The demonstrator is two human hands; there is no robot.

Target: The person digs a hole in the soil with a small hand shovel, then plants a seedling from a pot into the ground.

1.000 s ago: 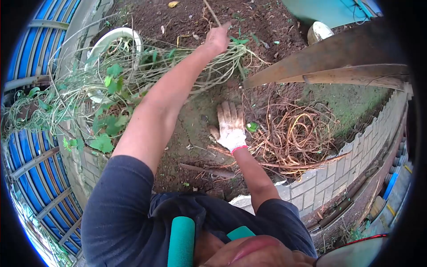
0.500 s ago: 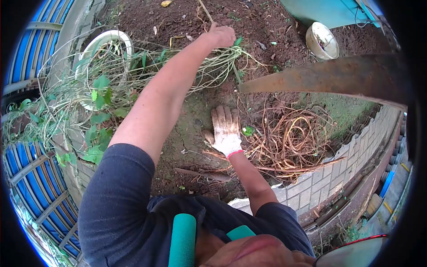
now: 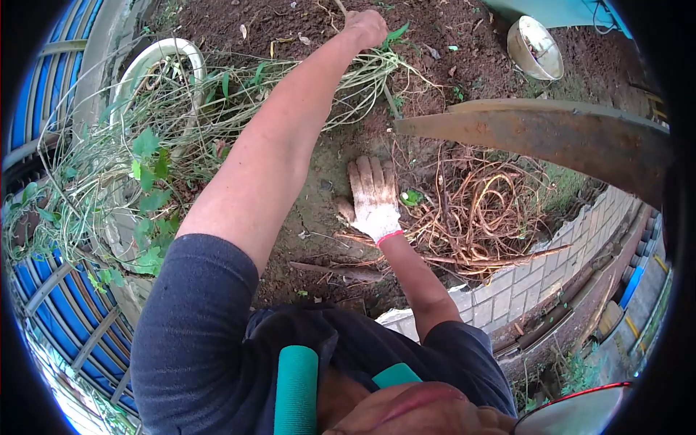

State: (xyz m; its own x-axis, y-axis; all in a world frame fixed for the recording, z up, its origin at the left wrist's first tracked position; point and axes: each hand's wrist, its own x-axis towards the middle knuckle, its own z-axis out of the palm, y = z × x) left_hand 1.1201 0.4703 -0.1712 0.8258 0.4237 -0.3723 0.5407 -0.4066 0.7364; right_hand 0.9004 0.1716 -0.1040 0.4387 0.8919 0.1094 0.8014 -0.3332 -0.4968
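Note:
My left hand (image 3: 366,29) is bare and closed around a thin stick (image 3: 339,6) that slants over the soil. Just below that hand lies a bundle of long pale-green vines (image 3: 359,94) running to the left; whether the fingers also grip some of them is hidden. My right hand (image 3: 373,197) wears a dirty white knit glove with a red cuff. It rests palm down on the ground, fingers stretched out, holding nothing. Close beside its right edge spreads a tangled pile of brown roots or dry stems (image 3: 486,210).
A rusty metal bar (image 3: 536,134) juts in from the right, near the camera. Beyond it stands a pale bucket (image 3: 535,48). A white rounded frame (image 3: 159,51) rises among the vines at left. Paving bricks (image 3: 522,290) border the soil, and a broken branch (image 3: 337,271) lies nearby.
The whole view has shifted a little, so the ground and both hands sit higher in the picture. My left hand keeps its grip on the stick; the gloved one stays flat.

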